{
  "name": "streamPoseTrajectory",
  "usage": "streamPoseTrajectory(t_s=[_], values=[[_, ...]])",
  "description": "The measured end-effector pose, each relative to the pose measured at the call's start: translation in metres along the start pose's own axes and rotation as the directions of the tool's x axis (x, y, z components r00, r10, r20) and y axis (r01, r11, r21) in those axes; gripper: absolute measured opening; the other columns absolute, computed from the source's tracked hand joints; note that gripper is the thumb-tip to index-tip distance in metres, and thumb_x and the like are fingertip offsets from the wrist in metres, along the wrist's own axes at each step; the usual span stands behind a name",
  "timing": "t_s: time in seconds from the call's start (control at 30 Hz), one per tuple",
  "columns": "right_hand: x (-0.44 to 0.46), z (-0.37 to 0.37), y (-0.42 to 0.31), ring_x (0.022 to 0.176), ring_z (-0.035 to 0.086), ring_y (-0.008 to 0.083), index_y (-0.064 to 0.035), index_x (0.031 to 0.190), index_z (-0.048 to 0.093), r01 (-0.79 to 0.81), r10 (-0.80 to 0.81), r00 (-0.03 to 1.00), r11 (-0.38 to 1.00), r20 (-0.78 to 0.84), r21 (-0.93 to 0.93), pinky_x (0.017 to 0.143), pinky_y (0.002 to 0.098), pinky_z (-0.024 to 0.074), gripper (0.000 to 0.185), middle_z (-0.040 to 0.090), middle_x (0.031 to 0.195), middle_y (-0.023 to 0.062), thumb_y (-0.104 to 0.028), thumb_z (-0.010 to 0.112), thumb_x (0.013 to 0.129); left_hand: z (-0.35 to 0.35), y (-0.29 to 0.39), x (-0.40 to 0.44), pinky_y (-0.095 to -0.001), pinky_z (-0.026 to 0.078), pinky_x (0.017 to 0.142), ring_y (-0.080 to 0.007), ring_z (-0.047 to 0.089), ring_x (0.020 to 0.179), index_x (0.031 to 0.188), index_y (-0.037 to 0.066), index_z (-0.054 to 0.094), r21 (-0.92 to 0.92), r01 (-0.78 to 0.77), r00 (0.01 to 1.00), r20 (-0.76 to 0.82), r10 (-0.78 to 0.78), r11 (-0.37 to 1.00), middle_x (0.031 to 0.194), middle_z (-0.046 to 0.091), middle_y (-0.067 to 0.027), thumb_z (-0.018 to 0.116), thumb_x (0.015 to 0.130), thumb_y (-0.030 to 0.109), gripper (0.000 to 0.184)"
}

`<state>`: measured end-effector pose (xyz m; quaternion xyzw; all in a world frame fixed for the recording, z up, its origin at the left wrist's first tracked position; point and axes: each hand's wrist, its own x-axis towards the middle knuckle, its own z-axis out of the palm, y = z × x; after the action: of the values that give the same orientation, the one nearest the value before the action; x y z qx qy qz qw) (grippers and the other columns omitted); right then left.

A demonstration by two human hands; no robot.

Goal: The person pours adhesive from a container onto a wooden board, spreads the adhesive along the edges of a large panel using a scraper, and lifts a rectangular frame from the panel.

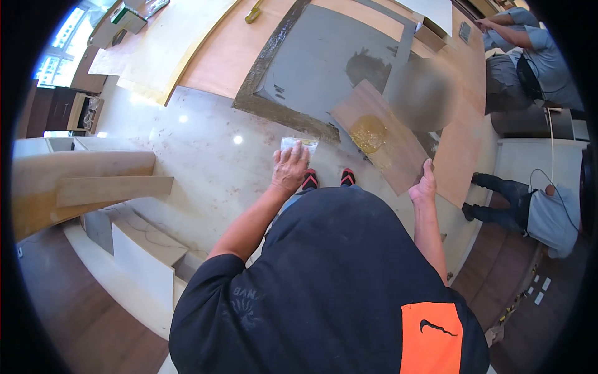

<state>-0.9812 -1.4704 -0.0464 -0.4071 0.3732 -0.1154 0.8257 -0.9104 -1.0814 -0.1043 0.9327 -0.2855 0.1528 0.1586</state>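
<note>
I see one person in a black shirt (324, 262) with an orange panel (431, 340), who works over a wide wooden surface (208, 59). The thin board (393, 159) is right of the middle of the frame, tilted from upper left to lower right. A yellow, shiny puddle of liquid (369, 134) lies on its face. The upper end of this board overlaps the grey coated area (311, 59), which has a darker smeared border (268, 112).

The right hand (425, 182) is closed on the lower right edge of the thin board, with the thumb up; its other fingers are mostly hidden. The left hand (290, 167), near the centre of the frame, grips a pale flat piece (300, 147), fingers laid over it. It looks like a scraper or a small packet, but from this view I cannot be sure.

A yellow tape measure (253, 15) is at the top of the frame, on the wooden surface, and a green and white box (128, 19) is at the upper left. Between the two hands, lower down, the red-strapped sandals (347, 178) show on the pale floor (205, 143). At the right edge are two other persons in light blue shirts, one in the upper right (551, 59) and one lower (553, 215).
</note>
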Motion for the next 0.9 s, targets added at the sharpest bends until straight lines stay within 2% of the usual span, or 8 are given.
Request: streamPoseTrajectory(t_s=[0.03,0.17,0.27,0.4,0.43,0.63,0.73,0.9], values=[[0.001,0.0,-0.001,0.12,0.059,0.0293,-0.0013,0.129,0.057,-0.006,0.006,1.0,1.0,0.008,0.003,0.106,0.0485,0.0446,0.055,0.063,0.128,0.0124,-0.041,0.069,0.093,-0.014,0.005,0.008,-0.0456,0.041,0.094,-0.0297,0.057,0.106,0.119,0.006,0.064,-0.046,0.039,0.997,-0.061,-0.042,0.998,0.126,0.062,-0.0124,0.06,0.078,0.007,0.04],[0.004,0.004,0.002,0.119,0.059,0.0278,-0.0012,0.127,0.057,0.036,-0.031,0.997,0.998,0.076,-0.06,0.105,0.0471,0.0458,0.053,0.063,0.127,0.0119,-0.04,0.069,0.093,-0.043,0.013,0.039,-0.0415,0.05,0.083,-0.0325,0.062,0.094,0.112,0.004,0.064,-0.303,0.112,0.973,-0.159,-0.166,0.946,0.108,0.068,-0.0111,0.062,0.081,-0.001,0.032],[0.001,0.027,0.007,0.117,0.059,0.0266,-0.0013,0.127,0.058,0.092,-0.076,0.99,0.987,0.119,-0.131,0.104,0.0463,0.0468,0.051,0.063,0.125,0.0116,-0.039,0.069,0.094,-0.05,0.018,0.068,-0.0423,0.051,0.083,-0.0328,0.062,0.092,0.112,0.006,0.065,-0.38,0.197,0.956,-0.129,-0.262,0.904,0.108,0.068,-0.0097,0.062,0.082,-0.002,0.031],[0.005,0.046,0.011,0.116,0.06,0.0255,-0.002,0.126,0.058,0.135,-0.092,0.979,0.963,0.184,-0.235,0.102,0.0458,0.0477,0.047,0.063,0.123,0.0112,-0.037,0.067,0.096,-0.053,0.011,0.095,-0.0429,0.046,0.085,-0.0293,0.06,0.097,0.108,0.009,0.065,-0.225,0.066,0.981,-0.161,-0.104,0.972,0.109,0.067,-0.0055,0.062,0.079,0.001,0.03],[0.008,0.05,0.012,0.116,0.06,0.0252,-0.0022,0.126,0.058,0.132,-0.08,0.976,0.958,0.205,-0.255,0.102,0.0457,0.0479,0.047,0.063,0.123,0.0111,-0.037,0.067,0.096,-0.052,0.011,0.1,-0.0436,0.043,0.086,-0.0272,0.058,0.099,0.105,0.01,0.065,-0.206,0.034,0.979,-0.191,-0.074,0.978,0.104,0.066,-0.0052,0.061,0.076,0.005,0.03],[0.002,0.091,0.007,0.115,0.06,0.0247,-0.0033,0.123,0.059,-0.083,0.108,0.971,0.989,0.215,-0.122,0.101,0.0455,0.0482,0.045,0.064,0.122,0.0105,-0.038,0.066,0.096,-0.046,0.016,0.1,-0.0434,0.044,0.086,-0.0285,0.06,0.098,0.106,0.009,0.066,-0.218,-0.01,0.985,-0.169,-0.027,0.976,0.108,0.069,-0.0047,0.058,0.076,0.002,0.032],[0.016,0.091,0.014,0.118,0.06,0.0264,-0.0055,0.125,0.059,-0.118,0.154,0.948,0.983,0.278,-0.14,0.104,0.0502,0.0463,0.047,0.064,0.125,0.0113,-0.04,0.068,0.094,-0.045,0.025,0.095,-0.0426,0.044,0.086,-0.0284,0.061,0.099,0.105,0.008,0.065,-0.243,-0.018,0.99,-0.139,-0.017,0.97,0.107,0.069,-0.0055,0.057,0.078,0.003,0.029],[0.021,0.094,0.019,0.12,0.059,0.0273,-0.0045,0.124,0.06,-0.177,0.203,0.942,0.977,0.267,-0.12,0.106,0.0513,0.0453,0.048,0.064,0.125,0.0119,-0.042,0.066,0.095,-0.042,0.029,0.091,-0.0416,0.044,0.086,-0.0271,0.06,0.099,0.105,0.008,0.066,-0.302,-0.054,0.994,-0.108,0.023,0.952,0.107,0.069,-0.0045,0.058,0.079,0.003,0.027]])
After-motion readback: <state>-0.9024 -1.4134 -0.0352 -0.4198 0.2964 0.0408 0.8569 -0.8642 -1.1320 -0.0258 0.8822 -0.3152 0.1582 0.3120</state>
